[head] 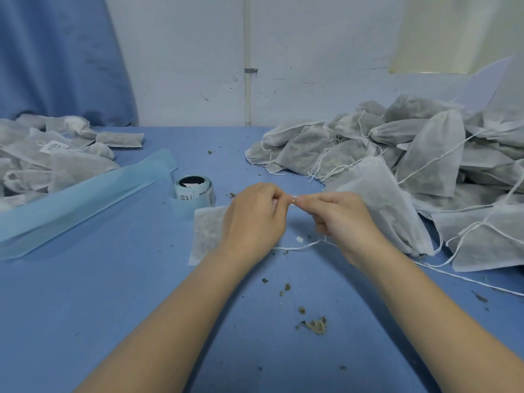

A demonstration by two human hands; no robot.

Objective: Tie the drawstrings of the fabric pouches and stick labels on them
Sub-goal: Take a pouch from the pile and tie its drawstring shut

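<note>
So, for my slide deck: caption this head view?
Both hands, left hand and right hand, pinch a drawstring over a pouch beside the label roll.

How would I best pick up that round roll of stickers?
Probably from above: the label roll stands on end with its hollow core facing up. Put your grip across the rim, fingers outside and thumb in the hole. The blue strip crowds its left side.

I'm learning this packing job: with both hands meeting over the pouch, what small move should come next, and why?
Probably pull the fingertips apart to tighten the tie. Both the left hand and right hand pinch something small and white between them, while the drawstring trails slack below, beside the pouch.
</note>
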